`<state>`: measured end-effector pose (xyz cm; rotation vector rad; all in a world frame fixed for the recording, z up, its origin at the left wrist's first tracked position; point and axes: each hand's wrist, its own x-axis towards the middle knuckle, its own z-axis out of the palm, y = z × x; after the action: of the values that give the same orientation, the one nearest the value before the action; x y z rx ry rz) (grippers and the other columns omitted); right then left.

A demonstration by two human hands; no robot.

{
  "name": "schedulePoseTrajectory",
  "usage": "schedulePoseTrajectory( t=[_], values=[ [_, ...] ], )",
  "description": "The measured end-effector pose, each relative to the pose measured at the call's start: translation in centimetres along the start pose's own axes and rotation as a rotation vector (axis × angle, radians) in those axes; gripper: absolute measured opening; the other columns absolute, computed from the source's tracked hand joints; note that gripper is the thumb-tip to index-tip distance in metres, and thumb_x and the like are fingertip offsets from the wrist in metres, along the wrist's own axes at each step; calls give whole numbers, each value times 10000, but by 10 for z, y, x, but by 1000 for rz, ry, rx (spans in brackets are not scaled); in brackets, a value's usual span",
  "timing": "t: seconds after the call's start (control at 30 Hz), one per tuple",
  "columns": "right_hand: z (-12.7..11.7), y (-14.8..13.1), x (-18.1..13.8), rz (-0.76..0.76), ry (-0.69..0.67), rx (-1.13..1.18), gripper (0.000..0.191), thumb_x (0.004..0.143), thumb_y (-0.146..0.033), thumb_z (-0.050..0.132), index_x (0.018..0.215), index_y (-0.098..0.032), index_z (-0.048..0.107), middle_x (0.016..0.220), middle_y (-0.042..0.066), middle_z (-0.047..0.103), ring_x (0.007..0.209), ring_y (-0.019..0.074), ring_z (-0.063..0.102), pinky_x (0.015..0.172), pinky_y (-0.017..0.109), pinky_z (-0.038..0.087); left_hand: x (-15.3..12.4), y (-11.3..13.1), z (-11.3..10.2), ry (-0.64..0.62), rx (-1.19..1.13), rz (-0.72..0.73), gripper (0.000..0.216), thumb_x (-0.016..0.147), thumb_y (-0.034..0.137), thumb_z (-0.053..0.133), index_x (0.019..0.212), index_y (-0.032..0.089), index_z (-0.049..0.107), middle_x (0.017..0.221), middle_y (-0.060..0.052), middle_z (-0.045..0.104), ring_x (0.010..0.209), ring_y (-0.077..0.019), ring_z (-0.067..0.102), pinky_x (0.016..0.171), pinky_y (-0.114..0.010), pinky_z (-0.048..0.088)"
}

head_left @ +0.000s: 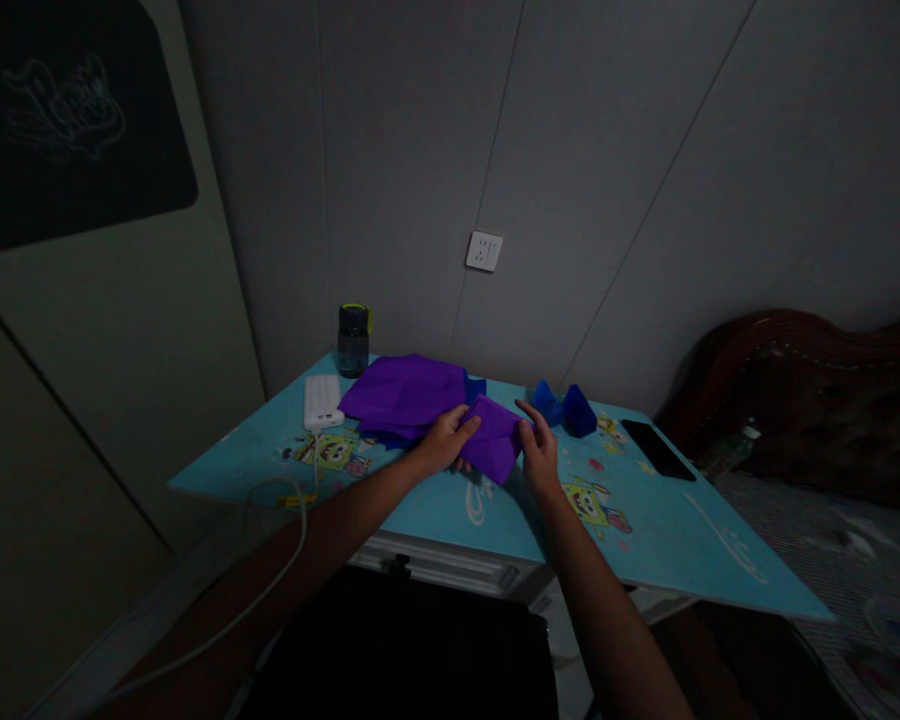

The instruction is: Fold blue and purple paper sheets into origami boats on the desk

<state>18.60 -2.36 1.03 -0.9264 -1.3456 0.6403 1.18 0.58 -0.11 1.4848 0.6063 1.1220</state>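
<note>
Between my hands, just above the table, is a folded sheet of purple paper (pixel 495 450). My left hand (pixel 448 440) grips its left side, thumb on top and fingers underneath. At its right edge my right hand (pixel 538 450) pinches the paper with the thumb, and the index finger is raised. A stack of larger purple sheets (pixel 409 385) lies behind my left hand, with blue ones showing below. Two folded blue paper pieces, one lighter (pixel 546 403) and one darker (pixel 579 411), stand beyond my right hand.
The light blue table (pixel 435 515) has cartoon prints. A white power bank (pixel 322 401) with a cable (pixel 300 520) running toward me sits at left, near a dark water bottle (pixel 353 340). A black phone (pixel 656 449) lies at right. The wall with a socket (pixel 484 251) rises behind.
</note>
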Motion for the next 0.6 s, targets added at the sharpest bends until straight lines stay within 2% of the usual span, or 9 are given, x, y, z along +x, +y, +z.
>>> schedulePoseTrajectory(
  t=[0.13,0.2,0.4,0.6],
  values=[
    [-4,6,0,-68,24,-59,386,842,-505,590,1098,-218,616,638,-43,425,551,125,381,512,239,297,-2,6,0,22,-33,-10,497,832,637,519,972,161,490,443,55,573,289,-100,515,288,-139,330],
    [-5,8,0,-98,22,-70,331,832,-491,607,1010,-213,626,644,-41,425,558,125,384,518,241,306,-2,9,0,19,-47,-11,505,830,646,511,962,159,496,439,51,571,286,-99,509,284,-142,330],
    [-6,7,1,-117,-1,-70,276,827,-475,609,884,-205,619,688,-16,513,606,140,454,561,252,369,-3,12,-3,23,-77,-49,520,821,654,518,962,153,520,435,55,552,279,-94,487,274,-151,328],
    [-8,6,0,-125,-23,-84,299,836,-474,593,916,-195,664,795,30,637,712,179,556,645,284,440,-3,10,-5,28,-150,-99,493,810,639,549,915,157,534,437,68,517,253,-79,429,243,-156,302]
  ],
)
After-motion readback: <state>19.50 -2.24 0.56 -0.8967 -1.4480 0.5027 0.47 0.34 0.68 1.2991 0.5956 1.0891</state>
